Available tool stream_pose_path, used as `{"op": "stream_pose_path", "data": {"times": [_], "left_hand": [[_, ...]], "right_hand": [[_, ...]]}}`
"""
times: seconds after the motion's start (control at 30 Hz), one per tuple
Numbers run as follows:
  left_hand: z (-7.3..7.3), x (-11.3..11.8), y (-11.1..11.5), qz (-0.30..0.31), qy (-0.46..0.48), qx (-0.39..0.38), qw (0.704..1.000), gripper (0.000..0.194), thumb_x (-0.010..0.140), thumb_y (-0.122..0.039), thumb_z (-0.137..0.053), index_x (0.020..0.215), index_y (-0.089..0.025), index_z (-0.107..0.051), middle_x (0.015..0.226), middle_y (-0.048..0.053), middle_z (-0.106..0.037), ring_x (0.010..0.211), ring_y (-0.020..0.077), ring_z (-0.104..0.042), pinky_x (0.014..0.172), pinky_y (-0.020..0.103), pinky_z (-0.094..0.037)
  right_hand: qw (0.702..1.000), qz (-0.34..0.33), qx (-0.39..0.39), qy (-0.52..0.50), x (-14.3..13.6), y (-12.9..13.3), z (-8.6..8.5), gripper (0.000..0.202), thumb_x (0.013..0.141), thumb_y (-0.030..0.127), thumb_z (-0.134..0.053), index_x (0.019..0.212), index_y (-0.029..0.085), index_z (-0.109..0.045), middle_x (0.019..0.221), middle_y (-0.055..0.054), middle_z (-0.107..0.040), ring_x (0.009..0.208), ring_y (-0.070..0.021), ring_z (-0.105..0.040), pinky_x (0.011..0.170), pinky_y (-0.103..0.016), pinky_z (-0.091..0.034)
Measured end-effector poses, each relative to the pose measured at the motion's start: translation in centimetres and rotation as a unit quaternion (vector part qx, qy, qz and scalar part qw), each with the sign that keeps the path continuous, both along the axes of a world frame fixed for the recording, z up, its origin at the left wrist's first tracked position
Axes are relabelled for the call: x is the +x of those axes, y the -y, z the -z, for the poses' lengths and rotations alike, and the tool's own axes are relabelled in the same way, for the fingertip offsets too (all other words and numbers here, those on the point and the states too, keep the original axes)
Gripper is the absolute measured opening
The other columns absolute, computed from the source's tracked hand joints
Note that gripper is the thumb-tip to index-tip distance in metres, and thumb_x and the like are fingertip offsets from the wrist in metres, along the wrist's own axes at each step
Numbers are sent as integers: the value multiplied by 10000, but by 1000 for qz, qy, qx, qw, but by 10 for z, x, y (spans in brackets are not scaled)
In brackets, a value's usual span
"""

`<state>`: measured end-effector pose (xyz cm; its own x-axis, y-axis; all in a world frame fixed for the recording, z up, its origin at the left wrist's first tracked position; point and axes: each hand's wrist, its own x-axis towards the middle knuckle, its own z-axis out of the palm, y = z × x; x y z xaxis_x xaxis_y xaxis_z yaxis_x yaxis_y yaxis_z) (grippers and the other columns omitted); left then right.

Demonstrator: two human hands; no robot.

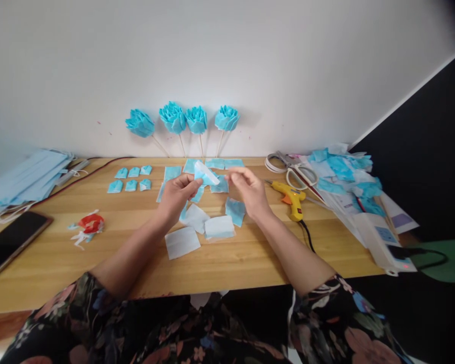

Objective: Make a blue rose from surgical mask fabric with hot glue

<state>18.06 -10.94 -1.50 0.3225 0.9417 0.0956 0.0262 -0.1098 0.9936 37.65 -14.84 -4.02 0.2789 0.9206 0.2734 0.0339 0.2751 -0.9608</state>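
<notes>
My left hand [180,194] pinches a partly folded piece of blue-and-white mask fabric [205,174] above the table. To its right, apart from that piece, is my right hand [248,189], its fingertips drawn together; whether anything small is between them I cannot make out. Below both hands lie loose cut pieces of the same fabric, among them a white square [182,242], a white-and-blue piece [220,226] and a blue piece [235,211]. More blue rectangles lie along the wall, partly hidden by my hands.
Several blue fabric flowers [172,117] on sticks lean against the wall. Small folded petals [131,185] lie in rows at left, near masks [26,177], a phone [13,242] and a red scrap [91,222]. At right are scissors [288,164], a yellow glue gun [293,199], fabric scraps [345,172] and a power strip [379,237].
</notes>
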Motion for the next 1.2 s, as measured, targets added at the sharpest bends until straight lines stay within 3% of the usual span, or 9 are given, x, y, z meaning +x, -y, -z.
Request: {"op": "stream_pose_path", "data": {"times": [0.1, 0.23, 0.57, 0.73, 0.8, 0.9, 1.0, 1.1, 1.2], "left_hand": [[3, 1, 0, 17, 3, -11, 1000, 323, 768, -391, -699, 593, -183, -524, 547, -42, -434, 530, 89, -363, 534, 254, -288], [5, 3, 0, 21, -9, -12, 1000, 301, 744, -407, -732, 628, -176, -579, 567, -37, -478, 527, 86, -382, 519, 247, -287], [11, 8, 3, 47, -77, 67, 994, 253, 755, -368, -697, 637, -172, -591, 594, -30, -490, 575, 98, -407, 562, 254, -301], [1, 4, -4, 68, -79, 77, 992, 226, 753, -391, -696, 767, -166, -693, 660, -13, -595, 614, 105, -481, 587, 240, -360], [-4, -3, -13, 32, -52, 61, 996, 266, 773, -410, -677, 863, -164, -720, 674, -9, -609, 612, 105, -501, 581, 232, -384], [-7, -18, -36, -58, -38, 34, 997, 238, 792, -378, -662, 826, -147, -704, 613, -17, -561, 544, 87, -464, 526, 213, -373], [-1, -33, -69, -133, -10, -6, 991, 131, 765, -225, -630, 850, -133, -667, 626, -22, -553, 516, 72, -464, 500, 192, -366], [7, -44, -104, -226, 3, -51, 973, 210, 756, -149, -568, 962, -138, -610, 650, -33, -539, 513, 79, -508, 520, 194, -415], [12, -47, -131, -265, -11, -41, 963, 318, 777, -156, -554, 1094, -133, -565, 698, -29, -542, 519, 86, -521, 542, 213, -454]], "right_hand": [[998, -61, 15, -2, -1, 1, -2, 499, 821, 488, -717, 1272, 303, -608, 1210, -53, -710, 1143, -217, -642, 978, -382, -509], [991, -128, 23, 31, -6, 4, -2, 583, 853, 442, -700, 1394, 312, -527, 1299, -66, -666, 1203, -232, -611, 1033, -419, -481], [989, -129, 7, 74, -12, 6, 2, 582, 851, 346, -684, 1408, 284, -528, 1011, -28, -696, 952, -195, -644, 937, -369, -507], [995, -85, -4, 47, -12, 5, 2, 524, 831, 312, -664, 1344, 237, -588, 879, 2, -646, 801, -152, -596, 812, -318, -512], [998, -67, -4, 21, -10, 4, 0, 537, 819, 322, -673, 1343, 242, -588, 897, 1, -647, 805, -149, -593, 804, -310, -512], [998, -53, -8, -10, -8, 3, -2, 553, 796, 340, -690, 1332, 242, -595, 913, -3, -656, 828, -152, -599, 811, -307, -512], [999, -47, -7, -26, -8, 2, -2, 556, 778, 344, -702, 1313, 230, -608, 911, -5, -658, 834, -149, -599, 818, -306, -506], [999, -45, -3, -29, -10, 2, -2, 555, 770, 342, -699, 1305, 222, -615, 906, -7, -659, 835, -152, -598, 818, -310, -502], [998, -52, -2, -27, -10, 2, -3, 542, 772, 338, -693, 1296, 220, -621, 936, -18, -671, 861, -160, -606, 825, -315, -505]]}}
